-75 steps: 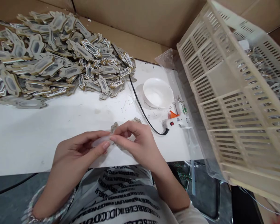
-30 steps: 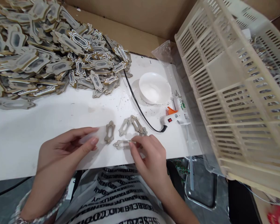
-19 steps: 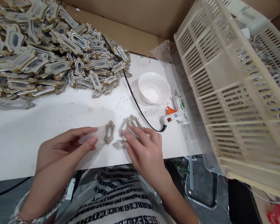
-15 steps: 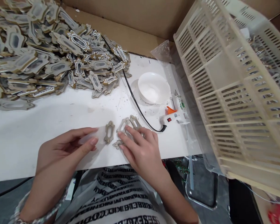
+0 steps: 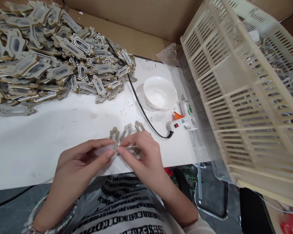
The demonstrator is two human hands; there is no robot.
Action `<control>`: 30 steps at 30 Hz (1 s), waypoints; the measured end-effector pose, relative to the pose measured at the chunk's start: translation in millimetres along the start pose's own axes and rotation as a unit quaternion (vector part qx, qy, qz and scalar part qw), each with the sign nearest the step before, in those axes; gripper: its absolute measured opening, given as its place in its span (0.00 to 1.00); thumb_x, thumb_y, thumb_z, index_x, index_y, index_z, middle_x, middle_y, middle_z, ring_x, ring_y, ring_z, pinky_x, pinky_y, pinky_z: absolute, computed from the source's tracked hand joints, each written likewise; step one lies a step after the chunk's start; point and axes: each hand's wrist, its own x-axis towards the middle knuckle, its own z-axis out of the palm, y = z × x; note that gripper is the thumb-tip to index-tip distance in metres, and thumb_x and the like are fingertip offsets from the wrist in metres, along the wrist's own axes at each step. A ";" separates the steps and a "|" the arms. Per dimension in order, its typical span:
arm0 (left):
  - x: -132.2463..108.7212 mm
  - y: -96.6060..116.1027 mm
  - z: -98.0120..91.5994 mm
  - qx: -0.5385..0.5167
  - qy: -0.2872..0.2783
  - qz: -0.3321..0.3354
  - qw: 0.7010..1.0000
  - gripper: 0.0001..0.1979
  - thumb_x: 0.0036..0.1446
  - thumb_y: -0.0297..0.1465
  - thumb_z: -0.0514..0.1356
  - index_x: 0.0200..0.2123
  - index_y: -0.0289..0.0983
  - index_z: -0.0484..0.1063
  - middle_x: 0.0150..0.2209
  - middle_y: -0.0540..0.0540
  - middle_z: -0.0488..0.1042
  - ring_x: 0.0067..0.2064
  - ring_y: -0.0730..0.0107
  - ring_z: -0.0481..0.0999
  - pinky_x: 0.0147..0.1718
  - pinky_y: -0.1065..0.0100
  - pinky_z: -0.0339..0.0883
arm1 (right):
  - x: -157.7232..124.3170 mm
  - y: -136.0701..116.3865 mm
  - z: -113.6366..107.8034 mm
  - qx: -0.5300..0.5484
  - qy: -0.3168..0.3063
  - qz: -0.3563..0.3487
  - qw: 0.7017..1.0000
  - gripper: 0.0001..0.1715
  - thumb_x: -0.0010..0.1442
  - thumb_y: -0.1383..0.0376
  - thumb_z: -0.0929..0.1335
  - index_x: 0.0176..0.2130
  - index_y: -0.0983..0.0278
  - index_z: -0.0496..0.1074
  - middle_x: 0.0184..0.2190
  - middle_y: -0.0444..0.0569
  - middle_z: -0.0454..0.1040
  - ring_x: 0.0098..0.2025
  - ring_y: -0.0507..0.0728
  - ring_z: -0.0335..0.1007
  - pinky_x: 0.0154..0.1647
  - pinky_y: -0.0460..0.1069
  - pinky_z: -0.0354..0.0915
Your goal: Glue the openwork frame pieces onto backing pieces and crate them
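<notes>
My left hand (image 5: 85, 161) pinches a thin translucent plastic piece (image 5: 104, 149) between thumb and fingers, near the table's front edge. Close against it, my right hand (image 5: 143, 152) has thumb and forefinger together at the piece's right end; what lies between those fingertips is too small to make out. Just beyond the hands lie small wooden frames with cut-out centres: one frame (image 5: 114, 133) at the left, a second frame (image 5: 126, 131) in the middle and a third frame (image 5: 139, 125) at the right. My right hand partly covers them.
A big heap of layered wooden frames (image 5: 48, 61) fills the back left. To the right stand a white bowl (image 5: 158, 94) and a white glue gun (image 5: 183, 124) with an orange trigger, its black cord (image 5: 143, 110) crossing the white table (image 5: 51, 139). A cream plastic crate (image 5: 224, 71) leans at far right.
My right hand has drawn back from the small frames and turned to pinch beside the left fingertips. My left hand has moved right with the plastic piece.
</notes>
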 end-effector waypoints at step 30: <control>0.7 -7.1 -12.5 0.012 0.050 0.028 0.998 0.08 0.51 0.36 0.69 0.37 0.51 0.83 0.28 0.58 0.83 0.26 0.75 0.80 0.23 0.83 0.73 | 24.9 21.4 -8.9 -0.234 0.002 0.019 0.972 0.06 0.65 0.64 0.71 0.42 0.62 0.77 0.32 0.47 0.77 0.37 0.58 0.69 0.38 0.51 0.61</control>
